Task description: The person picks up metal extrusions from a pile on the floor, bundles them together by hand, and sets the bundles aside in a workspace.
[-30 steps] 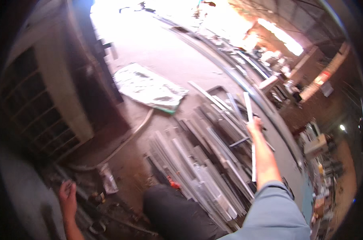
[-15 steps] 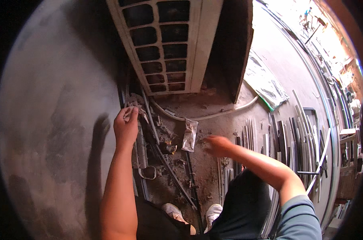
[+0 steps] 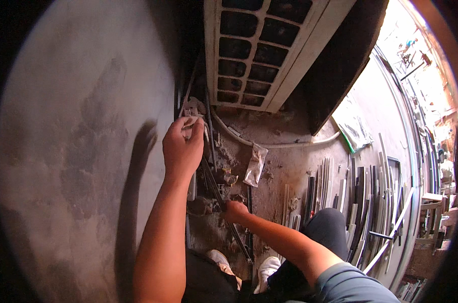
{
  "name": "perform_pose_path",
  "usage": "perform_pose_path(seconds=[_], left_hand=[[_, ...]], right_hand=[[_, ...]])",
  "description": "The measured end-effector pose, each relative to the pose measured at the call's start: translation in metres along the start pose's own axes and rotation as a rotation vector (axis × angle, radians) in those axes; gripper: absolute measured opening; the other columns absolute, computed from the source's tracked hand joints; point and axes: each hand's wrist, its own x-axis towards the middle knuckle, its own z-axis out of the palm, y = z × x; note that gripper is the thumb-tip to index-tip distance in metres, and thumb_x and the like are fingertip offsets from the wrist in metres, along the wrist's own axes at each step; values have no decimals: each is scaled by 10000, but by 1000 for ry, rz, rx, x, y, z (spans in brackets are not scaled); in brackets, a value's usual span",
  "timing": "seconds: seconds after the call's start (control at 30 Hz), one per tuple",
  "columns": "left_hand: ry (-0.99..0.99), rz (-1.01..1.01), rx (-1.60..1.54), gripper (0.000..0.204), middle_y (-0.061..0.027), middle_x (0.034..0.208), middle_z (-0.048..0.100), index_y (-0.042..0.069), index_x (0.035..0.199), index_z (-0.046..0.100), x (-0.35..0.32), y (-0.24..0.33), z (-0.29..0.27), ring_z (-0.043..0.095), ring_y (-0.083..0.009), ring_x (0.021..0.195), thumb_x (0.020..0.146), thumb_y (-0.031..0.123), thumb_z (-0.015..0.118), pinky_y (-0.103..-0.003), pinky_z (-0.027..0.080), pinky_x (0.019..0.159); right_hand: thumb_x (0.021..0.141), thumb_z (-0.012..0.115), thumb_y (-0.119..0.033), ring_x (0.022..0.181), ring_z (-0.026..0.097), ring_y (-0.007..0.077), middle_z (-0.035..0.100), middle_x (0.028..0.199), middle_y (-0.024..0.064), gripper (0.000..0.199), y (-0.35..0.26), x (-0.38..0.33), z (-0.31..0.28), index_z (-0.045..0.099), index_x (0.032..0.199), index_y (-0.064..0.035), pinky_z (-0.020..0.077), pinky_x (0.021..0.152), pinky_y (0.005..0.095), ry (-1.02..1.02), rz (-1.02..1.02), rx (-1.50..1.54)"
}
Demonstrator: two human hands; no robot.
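- The right hand (image 3: 235, 209) was curled low at the dark narrow strip (image 3: 238, 237); whether it had closed around this strip, I could not tell.
- The strip lay slantwise above the floor (image 3: 302, 164), its long axis going from below the left hand (image 3: 182, 149) toward the white shoes (image 3: 267, 271); the right hand was nearer.
- The left hand was half curled, with a pale scrap (image 3: 190, 120) (cloth or paper, perhaps) at its fingertips, not surely gripped.
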Motion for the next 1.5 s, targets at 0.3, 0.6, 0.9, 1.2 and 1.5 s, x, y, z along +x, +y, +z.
perform_pose_path(seconds=[0.3,0.6,0.9,1.2,1.5], left_hand=[[-59,-19,-64,383,-133,1112,725,-2,1157,670,7,2,23,694,-226,1056,973,333,663,-343,522,893],[-98,8,-18,378,-126,1103,728,7,1141,680,6,3,36,701,-221,1028,970,344,666,-334,522,875],[-134,-74,25,415,-130,1126,720,13,1181,670,2,14,37,693,-228,1047,978,375,652,-354,521,888],[-531,-140,-115,612,-143,1336,618,-27,1405,509,-6,19,50,585,-225,1245,973,371,676,-354,457,1053],[-659,-101,-395,360,-64,1133,680,0,1226,615,-34,43,54,619,-135,1043,950,206,719,-299,482,935]], right_hand=[[726,791,-549,942,679,428,701,982,220,652,14,-47,-4,549,1084,-62,541,790,526,154,31,153],[707,814,-566,921,683,412,705,934,206,645,20,-46,-20,573,1039,-67,536,783,501,257,58,265],[719,814,-555,943,676,407,704,953,209,630,31,-43,-82,603,1024,-46,532,803,475,336,22,350],[897,773,-330,975,633,179,698,1070,92,479,20,-96,-195,584,1185,4,506,886,353,104,-537,881],[1017,573,-216,1252,528,192,645,1310,143,459,15,-125,-241,495,1407,14,359,1108,357,-220,-689,991]])
